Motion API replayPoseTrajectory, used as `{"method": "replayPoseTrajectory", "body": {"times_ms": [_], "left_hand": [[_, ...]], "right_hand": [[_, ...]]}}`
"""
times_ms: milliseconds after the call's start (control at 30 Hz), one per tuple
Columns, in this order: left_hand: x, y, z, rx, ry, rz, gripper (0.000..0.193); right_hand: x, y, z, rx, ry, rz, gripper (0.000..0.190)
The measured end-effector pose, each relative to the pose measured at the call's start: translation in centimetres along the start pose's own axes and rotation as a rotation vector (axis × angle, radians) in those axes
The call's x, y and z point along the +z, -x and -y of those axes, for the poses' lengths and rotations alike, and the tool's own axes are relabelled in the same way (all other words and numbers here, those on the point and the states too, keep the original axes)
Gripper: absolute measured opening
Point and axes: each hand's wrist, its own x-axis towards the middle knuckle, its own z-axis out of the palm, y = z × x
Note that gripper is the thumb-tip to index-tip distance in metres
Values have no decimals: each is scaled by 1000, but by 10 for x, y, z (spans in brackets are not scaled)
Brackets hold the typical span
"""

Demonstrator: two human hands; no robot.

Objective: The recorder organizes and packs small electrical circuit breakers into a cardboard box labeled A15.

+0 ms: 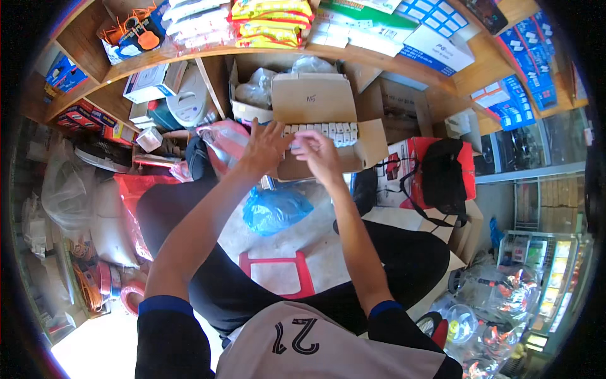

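Note:
An open cardboard box [313, 100] sits in front of me with its lid flap raised. The flap bears handwriting. Inside, small white packages [338, 130] stand in tight rows. My left hand [264, 146] reaches over the box's left end, palm down with fingers spread, and nothing shows in its grasp. Close beside it, my right hand [318, 154] is over the front of the box with thumb and fingers curled together. Its fingertips are near the left hand's; whether they pinch something small is unclear. Both hands cover part of the rows.
A blue plastic bag [277, 211] lies on the floor between my legs, near a red plastic stool [279, 270]. To the right is a red-and-white carton [409, 166] with a black bag [445, 175] on it. Wooden shelves [369, 54] with packed goods curve overhead.

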Motion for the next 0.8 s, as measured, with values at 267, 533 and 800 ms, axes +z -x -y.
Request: {"method": "replayPoseTrajectory", "body": {"times_ms": [267, 533, 800], "left_hand": [[-5, -10, -4, -101, -35, 17, 81], [-8, -14, 5, -102, -91, 118, 76], [-11, -10, 6, -107, -18, 131, 62]], "right_hand": [[-37, -134, 110, -550, 964, -541, 53], [-62, -176, 110, -596, 1290, -393, 60], [-84, -173, 125, -653, 1446, -385, 32]]}}
